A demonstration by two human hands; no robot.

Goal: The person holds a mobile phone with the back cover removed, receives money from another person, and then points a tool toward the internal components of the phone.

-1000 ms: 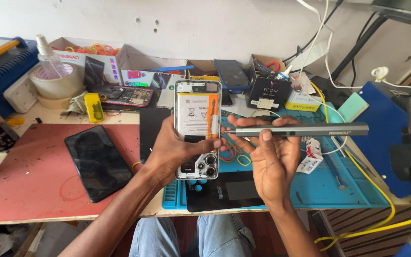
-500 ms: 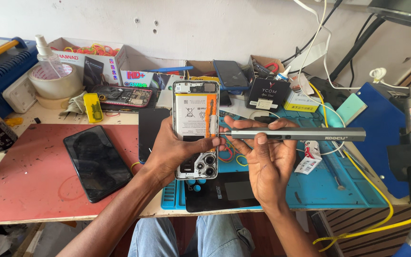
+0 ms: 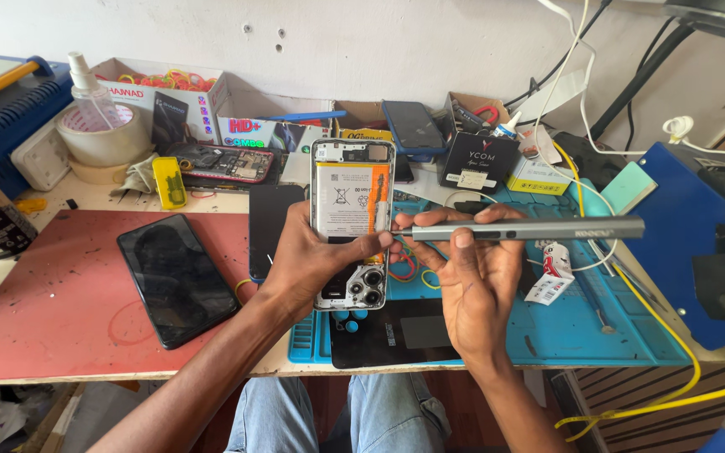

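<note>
The head camera looks down at two bare hands over a messy worktop (image 3: 86, 352).

The left hand (image 3: 312, 260) holds an open phone (image 3: 352, 222) upright in the air. The back cover is off, so the white and orange battery and the round camera lenses show. The fingers of this hand wrap around the phone's left side, and the thumb presses on its right edge.

The right hand (image 3: 476, 285) holds a long grey pen-shaped tool (image 3: 522, 228). The tool lies flat, pointing sideways. Its left tip touches the right edge of the phone, just by the left thumb. The fingers curl up around the tool and pinch it from below and behind.

Under the hands lies a blue work mat (image 3: 597, 327) with a black square piece (image 3: 388, 335) on it. To the left is a red mat (image 3: 52, 294), and a dark phone (image 3: 176, 277) lies flat on it, screen up. Farther back are a roll of tape (image 3: 102, 138), a spray bottle (image 3: 90, 88), a small yellow thing (image 3: 168, 182), and a black box (image 3: 480, 164). Yellow and white wires hang on the right side.
</note>
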